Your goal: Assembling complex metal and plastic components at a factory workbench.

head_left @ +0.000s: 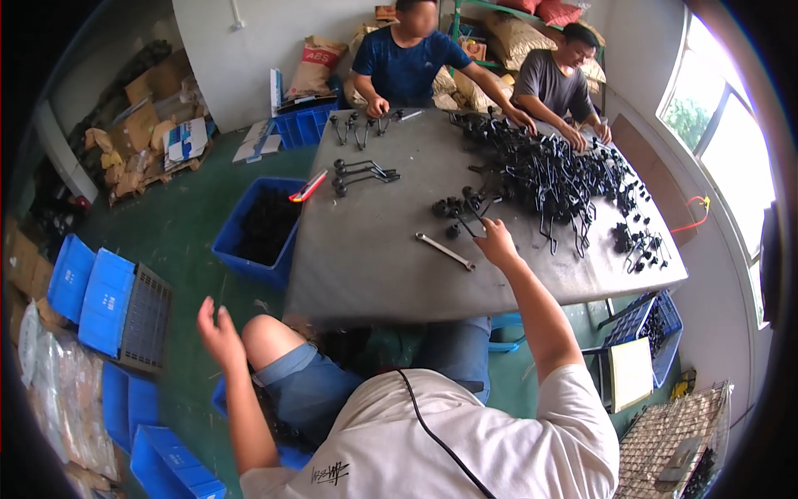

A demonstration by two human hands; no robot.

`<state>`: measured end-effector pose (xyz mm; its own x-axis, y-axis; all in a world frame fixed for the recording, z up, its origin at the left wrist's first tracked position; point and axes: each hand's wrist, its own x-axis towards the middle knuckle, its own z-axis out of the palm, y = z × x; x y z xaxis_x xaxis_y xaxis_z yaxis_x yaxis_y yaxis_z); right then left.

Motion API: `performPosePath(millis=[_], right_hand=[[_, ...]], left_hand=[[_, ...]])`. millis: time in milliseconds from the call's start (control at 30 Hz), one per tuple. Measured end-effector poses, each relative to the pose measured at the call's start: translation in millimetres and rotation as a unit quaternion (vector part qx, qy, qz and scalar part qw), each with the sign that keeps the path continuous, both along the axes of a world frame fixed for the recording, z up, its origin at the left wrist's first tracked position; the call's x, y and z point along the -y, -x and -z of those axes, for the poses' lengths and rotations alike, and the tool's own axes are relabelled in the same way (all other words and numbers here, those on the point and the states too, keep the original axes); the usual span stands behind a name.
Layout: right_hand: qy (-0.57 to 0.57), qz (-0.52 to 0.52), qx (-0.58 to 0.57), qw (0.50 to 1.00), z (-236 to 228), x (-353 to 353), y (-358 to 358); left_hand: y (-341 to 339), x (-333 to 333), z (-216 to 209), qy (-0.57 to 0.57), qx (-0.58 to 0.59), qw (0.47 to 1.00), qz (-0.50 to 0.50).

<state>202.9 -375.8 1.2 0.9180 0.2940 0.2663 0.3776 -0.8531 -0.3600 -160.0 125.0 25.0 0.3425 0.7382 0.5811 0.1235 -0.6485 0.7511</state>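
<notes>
My right hand (497, 244) is over the table, its fingers closed on the end of a black bent rod (475, 218). That rod lies in a small cluster of black rods with round black knobs (449, 206); how many the fingers hold is hard to see. A silver wrench (445, 251) lies just left of this hand. My left hand (221, 334) hangs off the table's left side above my knee, fingers apart and nothing in it. A large tangled heap of black rods and knobs (544, 170) covers the table's right half.
Several rods with knobs (366, 172) and a red-handled cutter (308, 186) lie on the table (374, 258) at left. Blue bins (249, 264) stand beside it. A person in blue (416, 66) and one in grey (553, 87) work across the table. A blue crate (657, 341) is at right.
</notes>
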Motion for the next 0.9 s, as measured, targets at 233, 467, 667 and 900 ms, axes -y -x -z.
performPosePath(millis=[233, 467, 667, 900], right_hand=[[-0.212, -0.101, -0.257, 0.937, -108.3, -39.4, 46.3], [-0.022, -0.344, -0.540, 0.768, -116.1, -101.1, 44.4], [-0.226, -0.242, -0.247, 0.910, -63.5, -104.4, 19.6], [0.084, -0.203, 0.049, 0.974, -4.9, -42.9, 68.9]], left_hand=[[-125.7, 140.4, -87.5, -0.333, 0.037, 0.892, 0.304], [-169.8, 182.1, -66.4, -0.371, -0.096, 0.816, 0.433], [-204.3, 162.3, -19.3, -0.295, -0.247, 0.815, 0.433], [-212.6, 140.1, 5.7, -0.001, -0.347, 0.831, 0.435]])
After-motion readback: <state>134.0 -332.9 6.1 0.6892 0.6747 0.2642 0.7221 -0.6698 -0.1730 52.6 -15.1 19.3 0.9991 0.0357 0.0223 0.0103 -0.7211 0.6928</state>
